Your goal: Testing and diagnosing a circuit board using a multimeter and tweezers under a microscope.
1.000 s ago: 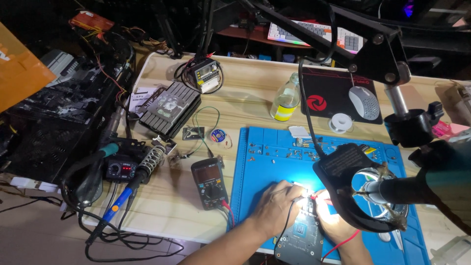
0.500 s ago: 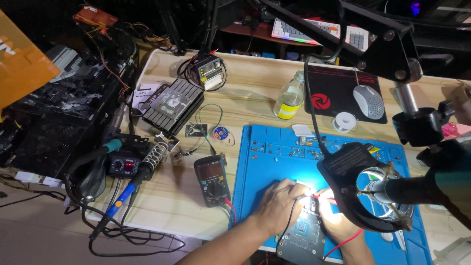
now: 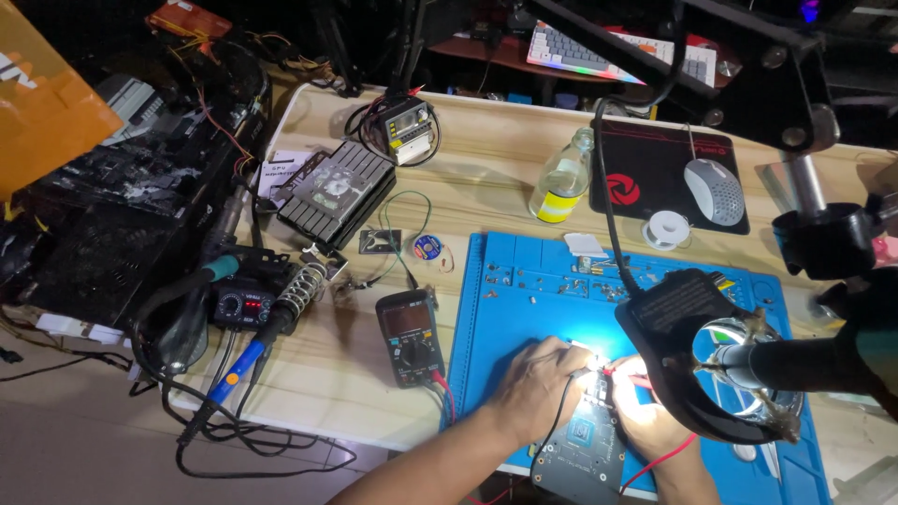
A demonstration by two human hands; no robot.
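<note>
Probing a dark circuit board [image 3: 582, 451] at the near edge of the blue work mat [image 3: 524, 290], under a bright lamp spot. Left hand [image 3: 533, 388] curled, fingers drawn together and pinching a black probe [image 3: 582, 377] with its tip down on the board's upper edge. Right hand [image 3: 645, 423] close beside, pinching a red probe [image 3: 625, 377] (grip partly hidden by the ring-shaped magnifier lamp [image 3: 697, 360], so finger detail cannot be told). Both leads running back to the multimeter [image 3: 409, 337], lying just left of the mat.

To do this well, probably: heels of both hands planted on the mat for steadiness, tips kept apart so as not to bridge neighbouring pads, light pressure only. Meter angled for a quick glance without lifting either tip. Red lead [image 3: 655, 463] looping over the board's corner, worth keeping clear. Soldering iron [image 3: 245, 355] well apart on the wooden table [image 3: 486, 178], no hazard there.
</note>
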